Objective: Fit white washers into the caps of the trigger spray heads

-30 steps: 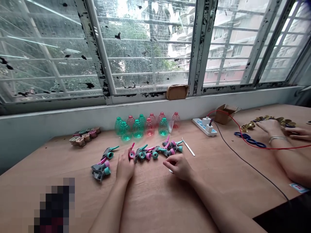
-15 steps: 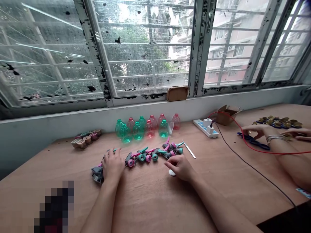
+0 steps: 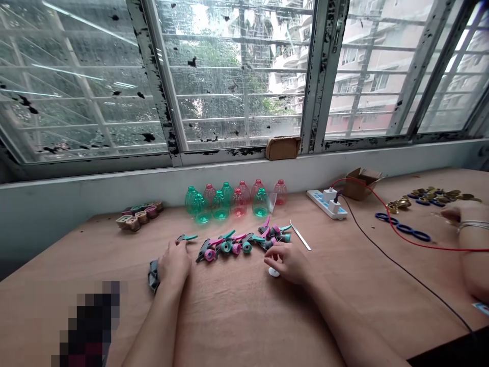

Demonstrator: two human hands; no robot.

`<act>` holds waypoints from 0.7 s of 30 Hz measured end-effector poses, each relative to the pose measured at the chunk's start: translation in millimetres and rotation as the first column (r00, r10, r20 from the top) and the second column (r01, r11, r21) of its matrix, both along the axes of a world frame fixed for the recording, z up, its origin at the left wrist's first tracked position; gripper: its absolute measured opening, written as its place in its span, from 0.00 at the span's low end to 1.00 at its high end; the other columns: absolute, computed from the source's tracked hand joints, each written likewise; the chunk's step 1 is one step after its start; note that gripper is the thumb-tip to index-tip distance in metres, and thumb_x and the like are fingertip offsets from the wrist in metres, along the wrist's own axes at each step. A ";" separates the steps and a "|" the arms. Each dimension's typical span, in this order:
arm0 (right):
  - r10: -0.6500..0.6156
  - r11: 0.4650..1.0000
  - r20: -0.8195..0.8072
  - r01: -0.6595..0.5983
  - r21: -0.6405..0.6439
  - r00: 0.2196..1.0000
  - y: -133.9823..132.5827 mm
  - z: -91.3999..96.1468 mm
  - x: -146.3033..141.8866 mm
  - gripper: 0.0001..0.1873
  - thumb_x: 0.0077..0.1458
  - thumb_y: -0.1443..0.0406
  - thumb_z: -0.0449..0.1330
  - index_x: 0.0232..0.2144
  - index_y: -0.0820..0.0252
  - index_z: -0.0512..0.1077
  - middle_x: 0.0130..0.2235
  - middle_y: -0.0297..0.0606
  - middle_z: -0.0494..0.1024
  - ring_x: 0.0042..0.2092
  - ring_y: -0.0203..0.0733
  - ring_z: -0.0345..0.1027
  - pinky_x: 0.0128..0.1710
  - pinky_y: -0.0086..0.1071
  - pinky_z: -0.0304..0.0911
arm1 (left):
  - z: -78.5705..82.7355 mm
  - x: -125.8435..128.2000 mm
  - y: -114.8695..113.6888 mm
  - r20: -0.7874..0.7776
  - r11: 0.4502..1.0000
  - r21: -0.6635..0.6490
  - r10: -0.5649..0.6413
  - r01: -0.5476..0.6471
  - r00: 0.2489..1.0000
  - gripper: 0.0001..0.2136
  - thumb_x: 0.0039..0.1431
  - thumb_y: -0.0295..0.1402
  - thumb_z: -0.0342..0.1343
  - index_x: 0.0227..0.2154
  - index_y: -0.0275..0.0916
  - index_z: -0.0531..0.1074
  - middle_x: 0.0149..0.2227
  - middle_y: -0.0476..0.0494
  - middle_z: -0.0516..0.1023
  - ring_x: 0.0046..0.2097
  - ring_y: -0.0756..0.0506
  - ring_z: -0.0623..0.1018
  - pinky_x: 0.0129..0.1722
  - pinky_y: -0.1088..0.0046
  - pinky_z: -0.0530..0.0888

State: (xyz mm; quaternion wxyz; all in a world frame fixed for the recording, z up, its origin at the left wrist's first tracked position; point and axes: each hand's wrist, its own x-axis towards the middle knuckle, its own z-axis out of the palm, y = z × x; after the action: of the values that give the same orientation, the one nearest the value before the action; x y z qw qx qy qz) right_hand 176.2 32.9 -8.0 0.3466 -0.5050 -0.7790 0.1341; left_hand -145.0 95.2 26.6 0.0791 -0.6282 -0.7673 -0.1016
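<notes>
My left hand (image 3: 174, 264) lies curled over a few grey spray-trigger heads (image 3: 153, 273) at the left end of a row; what its fingers grip is hidden. A single trigger head (image 3: 186, 237) lies just beyond it. The row of grey, teal and pink spray-trigger heads (image 3: 233, 243) runs across the wooden table (image 3: 244, 316). My right hand (image 3: 287, 261) rests at the row's right end, fingers bent, over a small white disc (image 3: 273, 272). Behind the row stand several small green and pink bottles (image 3: 229, 200).
Small square caps (image 3: 137, 215) sit at the back left. A metal strip (image 3: 300, 235) lies right of the row. A white power strip (image 3: 327, 203), red and black cables, a small cardboard box (image 3: 359, 183), blue rings (image 3: 405, 228) and gold pieces (image 3: 439, 194) lie right, by another person's hand (image 3: 464, 214).
My left hand slid left from the middle of the row onto the heads at its left end. My right hand stayed by the white disc. The other person's hand drew back to the right.
</notes>
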 end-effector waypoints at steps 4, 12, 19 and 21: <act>-0.006 0.997 0.097 0.014 -0.079 0.995 -1.6 5.3 9.9 0.11 0.51 0.58 0.60 0.34 0.56 0.78 0.34 0.37 0.76 0.32 0.37 0.67 0.31 0.29 0.57 | -1.4 -4.2 1.1 0.139 0.998 0.028 0.051 -0.055 0.989 0.18 0.59 0.28 0.43 0.43 0.47 0.75 0.52 0.41 0.70 0.37 0.41 0.77 0.37 0.64 0.70; 0.087 0.972 0.139 -0.053 -0.231 0.987 -3.3 7.9 17.1 0.11 0.49 0.60 0.61 0.35 0.56 0.78 0.35 0.37 0.76 0.33 0.37 0.67 0.32 0.28 0.59 | -0.3 -7.2 -0.5 0.210 0.954 0.298 -0.031 -0.033 0.977 0.15 0.60 0.29 0.43 0.40 0.41 0.76 0.45 0.37 0.74 0.44 0.38 0.74 0.39 0.67 0.69; 0.098 0.970 0.152 -0.060 -0.235 0.983 -5.3 10.3 17.4 0.11 0.46 0.61 0.63 0.34 0.55 0.79 0.34 0.35 0.76 0.33 0.38 0.67 0.31 0.27 0.58 | 4.9 1.9 -7.7 0.247 0.950 0.312 -0.052 -0.029 0.968 0.16 0.61 0.30 0.42 0.40 0.43 0.76 0.47 0.39 0.74 0.39 0.40 0.76 0.35 0.67 0.69; 0.101 0.969 0.137 -0.067 -0.236 0.985 -5.1 9.2 17.2 0.10 0.45 0.62 0.63 0.33 0.55 0.79 0.34 0.35 0.77 0.34 0.38 0.67 0.31 0.28 0.58 | 4.3 4.3 -9.3 0.250 0.963 0.271 -0.057 -0.014 0.966 0.16 0.61 0.30 0.41 0.41 0.43 0.75 0.47 0.39 0.73 0.38 0.40 0.76 0.35 0.67 0.69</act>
State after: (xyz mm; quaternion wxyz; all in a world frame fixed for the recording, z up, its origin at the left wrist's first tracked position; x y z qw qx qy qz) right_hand 193.4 27.8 1.2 0.2208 -0.5168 -0.8025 0.2003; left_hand -140.7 86.0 30.9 0.0633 -0.6015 -0.7431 -0.2864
